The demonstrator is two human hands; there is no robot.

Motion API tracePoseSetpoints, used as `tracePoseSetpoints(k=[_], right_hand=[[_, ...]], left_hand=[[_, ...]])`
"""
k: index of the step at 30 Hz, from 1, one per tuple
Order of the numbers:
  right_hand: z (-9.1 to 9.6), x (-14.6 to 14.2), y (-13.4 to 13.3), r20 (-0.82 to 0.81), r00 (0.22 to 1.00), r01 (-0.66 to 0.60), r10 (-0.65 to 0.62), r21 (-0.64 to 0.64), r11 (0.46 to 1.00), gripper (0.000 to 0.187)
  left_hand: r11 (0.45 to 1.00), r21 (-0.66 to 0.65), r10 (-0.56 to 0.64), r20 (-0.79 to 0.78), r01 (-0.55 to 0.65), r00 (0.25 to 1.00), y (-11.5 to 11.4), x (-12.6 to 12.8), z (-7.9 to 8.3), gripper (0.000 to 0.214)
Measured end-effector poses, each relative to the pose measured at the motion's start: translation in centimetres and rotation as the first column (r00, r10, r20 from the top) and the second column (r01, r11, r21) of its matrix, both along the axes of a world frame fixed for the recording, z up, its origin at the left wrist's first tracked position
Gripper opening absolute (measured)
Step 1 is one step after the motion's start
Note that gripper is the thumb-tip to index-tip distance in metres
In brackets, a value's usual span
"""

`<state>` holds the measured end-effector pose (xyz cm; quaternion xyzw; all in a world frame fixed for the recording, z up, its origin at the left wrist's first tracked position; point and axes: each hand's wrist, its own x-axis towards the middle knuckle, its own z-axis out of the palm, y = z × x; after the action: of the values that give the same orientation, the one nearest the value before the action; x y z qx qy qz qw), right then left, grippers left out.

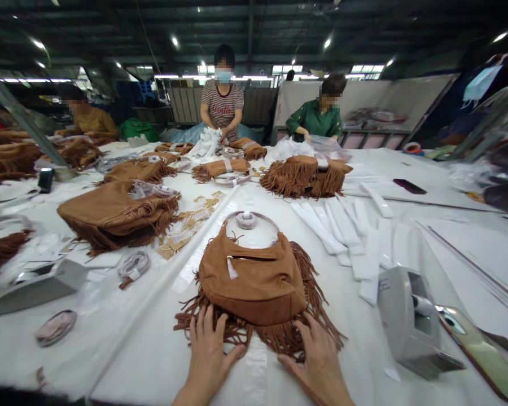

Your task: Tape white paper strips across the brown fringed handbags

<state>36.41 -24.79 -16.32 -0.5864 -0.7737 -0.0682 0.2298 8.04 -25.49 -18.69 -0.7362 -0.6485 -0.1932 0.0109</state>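
Both hands are flat on the fringe at the near table edge: the left hand with fingers spread, gripping nothing, and the right hand open too, palm down. Just beyond them lies the brown fringed bag on the white table. Farther off, white strips, then a fringed pile, and workers at the far side.

Matt tan suede fringed bag
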Motion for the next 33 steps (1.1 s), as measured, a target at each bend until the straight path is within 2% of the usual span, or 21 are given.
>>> tracePoseSetpoints(k=[3, 5, 9, 12, 14, 17, 22, 26, 31, 33], right_hand=[[-1.5, -0.4, 0.4, 0.073, 0.997, -0.017, 0.017, 0.001, 1.000, 0.035], [-2.1, -0.4, 1.2, 0.077, 0.995, -0.061, 0.059, 0.015, 0.998, 0.017], [-1.9, 0.8, 2.8, 0.136, 0.983, -0.128, 0.122, 0.037, 0.991, 0.024], [-1.3, 2.3, 2.9, 0.173, 0.975, -0.154, 0.141, 0.069, 0.986, 0.023], [-1.3, 3.1, 2.4, 0.162, 0.974, -0.179, 0.159, 0.117, 0.977, 0.028], [-1.9, 3.8, 1.2, 0.140, 0.971, -0.214, 0.193, 0.154, 0.965, 0.036], [-2.6, 4.4, 0.1, 0.153, 0.967, -0.223, 0.203, 0.129, 0.966, 0.038], [-2.4, 4.9, -0.1, 0.202, 0.954, -0.253, 0.222, 0.143, 0.957, 0.041], [-0.6, 5.1, -1.0, 0.181, 0.957, -0.252, 0.225, 0.140, 0.958, 0.032], [0.7, 5.2, -2.1, 0.187, 0.968, -0.202, 0.169, 0.171, 0.964, 0.044]], left_hand=[[1.000, 0.001, -0.018, -0.007, 0.018, 1.000, 1.8, 0.0, -0.2, 0.029], [0.999, -0.012, -0.047, 0.002, 0.047, 0.999, 2.9, -0.4, -0.2, 0.019], [0.984, -0.092, -0.153, 0.000, 0.152, 0.988, 4.9, -2.2, 0.5, 0.018], [0.951, -0.128, -0.287, -0.024, 0.282, 0.958, 5.7, -4.3, 1.2, 0.009], [0.935, -0.083, -0.347, -0.026, 0.344, 0.937, 5.7, -5.7, 1.3, 0.012], [0.926, 0.012, -0.378, -0.013, 0.378, 0.926, 5.4, -6.9, 0.9, 0.014], [0.934, 0.007, -0.358, -0.003, 0.358, 0.934, 4.9, -7.4, 0.0, 0.015], [0.940, -0.036, -0.340, 0.009, 0.341, 0.940, 4.8, -7.2, 0.2, 0.014], [0.955, -0.061, -0.292, 0.002, 0.291, 0.957, 4.1, -7.1, 0.8, 0.017], [0.955, -0.038, -0.295, -0.015, 0.294, 0.955, 3.4, -7.4, 0.6, 0.020]])
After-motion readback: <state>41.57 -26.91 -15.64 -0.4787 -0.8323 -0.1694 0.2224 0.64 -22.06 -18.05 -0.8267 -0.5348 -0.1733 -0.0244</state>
